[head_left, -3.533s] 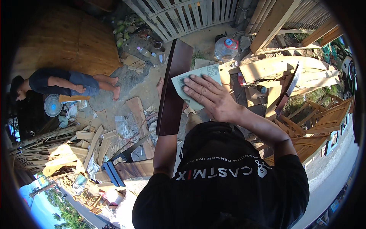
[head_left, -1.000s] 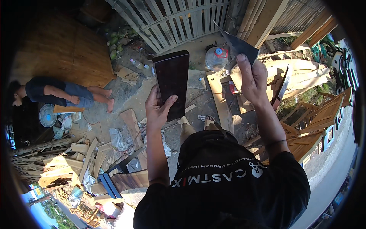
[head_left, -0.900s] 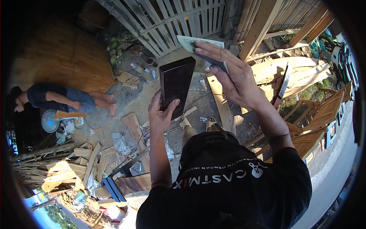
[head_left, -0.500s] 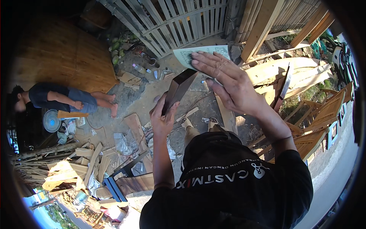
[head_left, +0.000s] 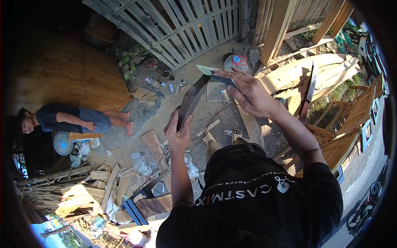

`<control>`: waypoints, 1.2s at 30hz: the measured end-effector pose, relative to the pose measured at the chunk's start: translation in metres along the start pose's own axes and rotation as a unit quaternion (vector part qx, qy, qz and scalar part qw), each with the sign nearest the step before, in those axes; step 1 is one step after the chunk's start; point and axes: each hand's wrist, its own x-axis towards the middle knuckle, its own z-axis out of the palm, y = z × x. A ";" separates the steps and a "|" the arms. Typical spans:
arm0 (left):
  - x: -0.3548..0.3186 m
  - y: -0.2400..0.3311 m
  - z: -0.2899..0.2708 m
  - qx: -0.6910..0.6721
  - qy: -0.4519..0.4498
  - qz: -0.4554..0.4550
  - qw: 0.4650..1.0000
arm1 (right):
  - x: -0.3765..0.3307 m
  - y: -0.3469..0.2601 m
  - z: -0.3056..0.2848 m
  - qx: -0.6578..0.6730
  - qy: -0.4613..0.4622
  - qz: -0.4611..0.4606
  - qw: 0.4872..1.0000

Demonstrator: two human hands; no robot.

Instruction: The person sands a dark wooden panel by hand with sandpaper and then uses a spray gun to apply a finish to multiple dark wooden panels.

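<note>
My left hand (head_left: 178, 134) is closed round the lower end of a dark brown, flat wooden block (head_left: 192, 99), which is tilted up and away from me. Above and to its right is my right hand (head_left: 250, 95), fingers pressed together on a sheet of sandpaper (head_left: 204, 69). The sheet's pale green printed back shows past the fingertips, and a dark face shows beneath the hand. Its edge is at the block's upper end; whether they touch, I cannot tell.
At the left stands another person (head_left: 78, 118) beside a large wooden panel (head_left: 62, 70). A slatted fence (head_left: 186, 31) is ahead. Wood scraps (head_left: 95, 186) lie at lower left, boards (head_left: 306, 74) and wooden chairs (head_left: 351, 120) at right. A handsaw (head_left: 308, 93) leans there.
My right hand has turned more edge-on and slightly lower, tilting the sandpaper so its dark face shows. A round container with a red handle has come into sight behind it. The view has shifted slightly.
</note>
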 end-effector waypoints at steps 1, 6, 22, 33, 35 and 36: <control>-0.004 -0.001 -0.002 -0.006 0.005 -0.028 1.000 | 0.002 -0.003 -0.001 0.003 0.026 0.012 1.000; 0.000 -0.003 0.005 -0.001 -0.011 0.007 1.000 | 0.026 -0.051 -0.007 -0.019 0.040 -0.096 0.994; 0.012 0.009 0.023 -0.221 -0.103 -0.173 0.954 | 0.024 0.024 0.065 -0.164 -0.035 -0.057 0.984; 0.045 -0.005 0.032 -0.464 0.035 -0.326 0.823 | 0.017 0.009 0.092 -0.105 -0.117 -0.083 0.984; 0.040 -0.024 0.035 -0.486 0.047 -0.316 0.814 | -0.004 -0.005 0.091 -0.089 -0.136 -0.060 0.985; 0.036 -0.032 0.036 -0.494 0.053 -0.332 0.802 | -0.013 -0.007 0.092 -0.098 -0.149 -0.061 0.982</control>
